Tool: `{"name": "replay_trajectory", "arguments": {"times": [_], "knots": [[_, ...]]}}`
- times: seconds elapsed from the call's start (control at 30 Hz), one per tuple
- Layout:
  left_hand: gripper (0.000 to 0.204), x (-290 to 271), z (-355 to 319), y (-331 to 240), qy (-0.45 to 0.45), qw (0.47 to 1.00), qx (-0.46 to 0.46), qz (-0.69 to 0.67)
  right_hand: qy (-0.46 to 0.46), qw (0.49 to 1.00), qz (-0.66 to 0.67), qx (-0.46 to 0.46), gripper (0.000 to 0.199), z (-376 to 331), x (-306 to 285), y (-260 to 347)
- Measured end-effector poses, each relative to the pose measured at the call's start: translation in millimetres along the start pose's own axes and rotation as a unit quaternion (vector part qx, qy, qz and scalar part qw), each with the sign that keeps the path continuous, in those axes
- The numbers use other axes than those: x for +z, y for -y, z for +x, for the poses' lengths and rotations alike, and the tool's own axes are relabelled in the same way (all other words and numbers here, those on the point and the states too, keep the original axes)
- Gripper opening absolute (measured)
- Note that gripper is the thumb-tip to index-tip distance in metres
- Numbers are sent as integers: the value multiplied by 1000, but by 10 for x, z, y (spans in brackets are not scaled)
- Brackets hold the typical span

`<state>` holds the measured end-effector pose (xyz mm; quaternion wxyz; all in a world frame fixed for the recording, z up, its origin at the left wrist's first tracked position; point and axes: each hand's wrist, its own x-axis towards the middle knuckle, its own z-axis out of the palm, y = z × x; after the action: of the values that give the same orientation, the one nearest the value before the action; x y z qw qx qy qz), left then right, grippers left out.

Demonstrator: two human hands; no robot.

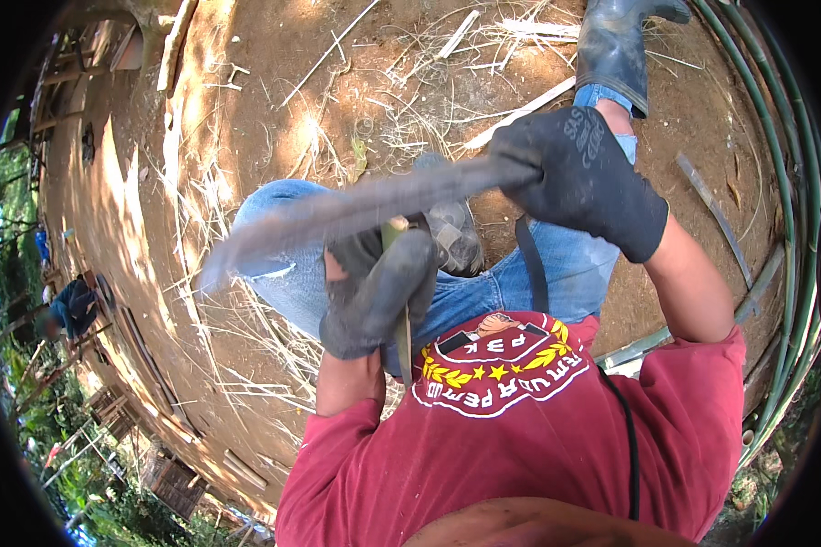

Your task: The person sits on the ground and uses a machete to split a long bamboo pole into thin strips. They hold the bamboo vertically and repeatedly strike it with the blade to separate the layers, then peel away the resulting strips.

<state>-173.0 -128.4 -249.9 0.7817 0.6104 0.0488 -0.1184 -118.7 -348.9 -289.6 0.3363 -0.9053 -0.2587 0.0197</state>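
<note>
A: We hold one long grey metal blade (356,208), blurred along its length. Its long axis runs from the upper right, where the right hand (582,178) in a black work glove has its fingers wrapped tight around the handle end, down to the lower left, where the tip points out past the bent knee in blue jeans (283,205).

B: Below the blade's middle, we see one thin green bamboo strip (401,319), standing nearly upright, its upper end touching the blade's underside. The left hand (379,292), in a worn dark-grey glove, has its fingers curled and pressed together around that strip.

A: By count: one blade, one held strip, two gloved hands, one dark rubber boot (616,50) above and right of the blade's handle end. We cannot count the pale bamboo shavings (429,55) scattered beyond the blade.

B: The surface is bare reddish-brown earth (274,109), sunlit to the left of the blade and shaded to its right. Several long green bamboo poles (789,182) curve along the far right, well apart from the blade. Another person in dark blue (75,308) crouches far left of the blade's tip, among greenery, outdoors.
</note>
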Motion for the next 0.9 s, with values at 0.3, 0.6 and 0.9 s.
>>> {"name": "replay_trajectory", "arguments": {"times": [0.3,0.6,0.9], "knots": [[21,-60,76,-55,17,998,-54,23,-46,979,152,126,9,-242,3,76],[50,-251,81,242,68,997,26,12,-61,992,107,-9,23,-138,74,502],[49,-356,65,243,57,989,-22,138,-37,995,93,-12,27,-117,32,506]]}}
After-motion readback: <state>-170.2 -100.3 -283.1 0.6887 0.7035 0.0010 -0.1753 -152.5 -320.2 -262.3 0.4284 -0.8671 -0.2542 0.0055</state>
